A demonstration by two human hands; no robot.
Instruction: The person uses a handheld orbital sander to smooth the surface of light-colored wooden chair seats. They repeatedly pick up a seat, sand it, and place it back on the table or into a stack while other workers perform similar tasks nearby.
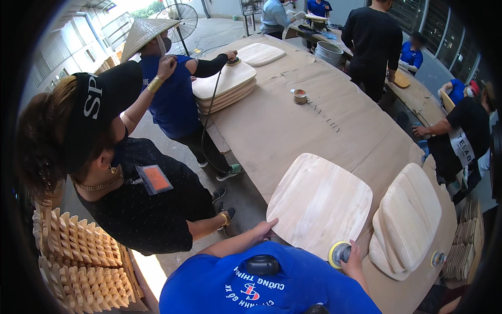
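A pale wooden board (320,201), a rounded square like a chair seat, lies flat on the covered table in front of me. My left hand (265,229) grips its near left edge. At the near right corner my right hand (354,257) is wrapped around a round hand sander (340,254) with a yellow rim; its disc tilts at the board's edge. Just right of it leans a small stack of similar boards (410,217). Beyond that stack lies another small round sander (438,258). The sander partly hides my right fingers.
Brown cardboard covers the long table (261,125), with a tape roll (299,96) on it. At the far left a person in a conical hat (149,36) sands stacked boards (225,83). A person in a black cap (104,110) stands close at my left. Wooden parts (83,261) are piled lower left.
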